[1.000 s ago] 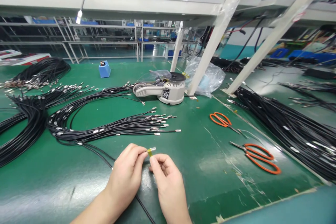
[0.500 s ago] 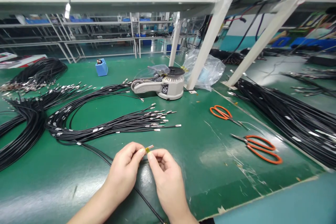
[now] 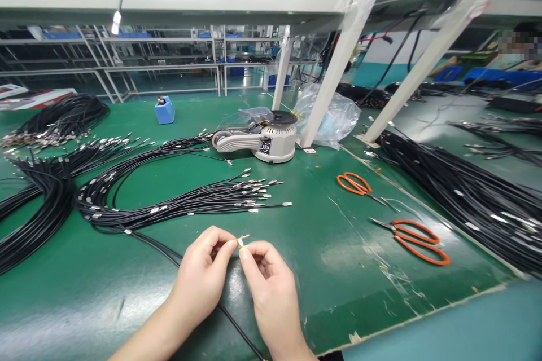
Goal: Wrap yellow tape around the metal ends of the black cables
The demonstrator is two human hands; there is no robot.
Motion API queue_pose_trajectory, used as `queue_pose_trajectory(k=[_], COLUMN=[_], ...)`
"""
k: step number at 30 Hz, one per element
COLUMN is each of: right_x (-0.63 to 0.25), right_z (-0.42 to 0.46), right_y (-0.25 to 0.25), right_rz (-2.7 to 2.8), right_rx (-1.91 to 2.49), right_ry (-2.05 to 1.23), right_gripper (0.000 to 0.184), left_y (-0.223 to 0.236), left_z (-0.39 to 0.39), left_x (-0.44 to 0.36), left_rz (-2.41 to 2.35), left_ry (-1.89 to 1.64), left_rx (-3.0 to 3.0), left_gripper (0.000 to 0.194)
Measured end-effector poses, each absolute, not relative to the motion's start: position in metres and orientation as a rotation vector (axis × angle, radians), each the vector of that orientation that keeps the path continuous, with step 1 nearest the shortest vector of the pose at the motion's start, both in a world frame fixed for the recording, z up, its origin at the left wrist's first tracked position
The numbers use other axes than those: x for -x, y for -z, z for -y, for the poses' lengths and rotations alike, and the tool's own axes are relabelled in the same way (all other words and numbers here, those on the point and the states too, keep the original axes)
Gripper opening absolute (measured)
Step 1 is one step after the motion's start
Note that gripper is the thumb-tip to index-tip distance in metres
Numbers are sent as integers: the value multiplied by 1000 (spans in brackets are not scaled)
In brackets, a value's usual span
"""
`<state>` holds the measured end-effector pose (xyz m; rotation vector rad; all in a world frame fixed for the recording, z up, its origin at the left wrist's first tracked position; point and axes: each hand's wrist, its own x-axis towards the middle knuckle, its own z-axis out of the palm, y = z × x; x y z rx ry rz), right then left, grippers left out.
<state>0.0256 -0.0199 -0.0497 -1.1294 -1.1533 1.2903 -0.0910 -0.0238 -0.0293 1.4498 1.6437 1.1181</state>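
Observation:
Close together over the bench, both hands pinch at the end of a thin black cable (image 3: 240, 329). My left hand (image 3: 203, 268) is closed, thumb and index finger gripping just behind the cable's tip. From the other side, my right hand (image 3: 271, 279) is closed on a small yellowish piece of tape (image 3: 241, 242) at that tip. A short, thin end sticks out past the fingers. Most of the held part is hidden by my fingertips. Beyond my hands lies a curved bundle of black cables (image 3: 178, 205) with silvery ends and white labels.
To the right lie two orange-handled scissors (image 3: 419, 238). A grey tape dispenser (image 3: 273, 144) stands at the back, near a plastic bag (image 3: 326, 115) and a white post (image 3: 334, 56). More black cables (image 3: 457, 192) lie at far right. A blue block (image 3: 164, 110) stands behind.
The yellow piece between my fingertips has turned slightly and now catches the light. Both hands stay almost in place. The view has tilted a little, and a person appears at far right.

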Motion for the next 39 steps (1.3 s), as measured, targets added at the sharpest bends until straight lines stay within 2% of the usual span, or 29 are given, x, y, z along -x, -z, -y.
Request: queue_pose_trajectory(k=[11, 19, 28, 39], right_x=[-32, -34, -32, -32], right_z=[19, 19, 18, 17], right_y=[53, 57, 51, 55], right_rz=[1113, 937, 1016, 949], right_rx=[1114, 1140, 1062, 1012], right_ry=[-1361, -1429, -1438, -1465], right_gripper=[22, 41, 19, 16], left_y=[38, 40, 39, 39], left_z=[27, 27, 29, 28], left_x=[91, 90, 89, 88], left_rz=[-1582, -1578, -1589, -1611], left_ry=[-1330, -1394, -1370, -1330], left_rx=[-1915, -2064, -2040, -2002], left_gripper=[11, 14, 14, 14])
